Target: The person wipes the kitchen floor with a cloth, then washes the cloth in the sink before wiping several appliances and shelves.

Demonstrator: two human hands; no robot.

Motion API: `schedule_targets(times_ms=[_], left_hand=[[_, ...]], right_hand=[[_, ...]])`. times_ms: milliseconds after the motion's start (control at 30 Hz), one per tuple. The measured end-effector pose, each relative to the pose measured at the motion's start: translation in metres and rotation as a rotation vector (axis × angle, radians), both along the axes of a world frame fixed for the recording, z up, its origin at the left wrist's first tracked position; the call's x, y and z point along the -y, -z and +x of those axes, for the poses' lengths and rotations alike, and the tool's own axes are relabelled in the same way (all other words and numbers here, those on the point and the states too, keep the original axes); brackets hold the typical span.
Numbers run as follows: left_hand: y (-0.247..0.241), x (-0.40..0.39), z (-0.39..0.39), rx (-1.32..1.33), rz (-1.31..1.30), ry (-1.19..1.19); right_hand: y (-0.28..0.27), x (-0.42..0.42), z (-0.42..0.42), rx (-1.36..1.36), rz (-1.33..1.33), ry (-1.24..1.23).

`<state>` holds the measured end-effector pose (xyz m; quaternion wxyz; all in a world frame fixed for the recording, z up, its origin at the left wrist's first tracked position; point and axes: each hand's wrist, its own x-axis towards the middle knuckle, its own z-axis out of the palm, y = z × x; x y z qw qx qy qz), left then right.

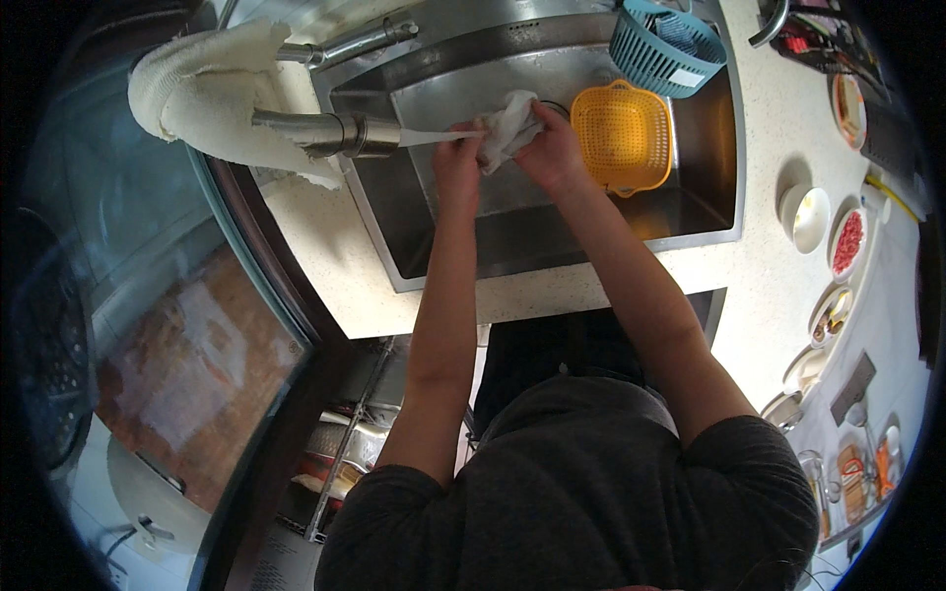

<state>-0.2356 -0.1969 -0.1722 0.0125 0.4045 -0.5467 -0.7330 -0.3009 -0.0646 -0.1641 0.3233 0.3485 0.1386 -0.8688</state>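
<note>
A crumpled whitish wet cloth [508, 133] is held between both hands over the stainless steel sink [414, 81]. My left hand [458, 159] grips its left side, where a stream of water from the metal faucet [369, 136] arrives. My right hand [550, 148] pinches the cloth's right side. Just right of that hand a yellow plastic basket [621, 137] lies in the sink. Part of a round rim shows behind the right hand; what it belongs to is hidden.
A blue-green plastic basket [665, 52] stands at the sink's back right corner. A cream towel [214, 96] drapes over the faucet. Along the right counter are a white bowl [805, 218], a dish of chopped red food [848, 242] and several other dishes. A window frame [281, 258] borders the left.
</note>
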Motion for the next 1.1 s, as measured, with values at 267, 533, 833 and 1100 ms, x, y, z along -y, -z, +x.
schedule_targets(times_ms=[267,533,833,1100], left_hand=[[0.023,0.014,-0.003,0.113,0.130,-0.180],[0.024,-0.001,-0.002,0.025,0.346,0.058],[0.028,0.014,0.004,-0.036,0.234,0.022],[0.023,0.004,-0.008,-0.066,-0.231,0.277]], right_hand=[[-0.006,0.001,-0.006,0.000,0.035,0.015],[0.005,-0.008,-0.009,-0.002,-0.057,0.027],[0.005,-0.006,-0.014,0.047,-0.026,0.015],[0.022,-0.009,-0.010,0.019,-0.126,0.018]])
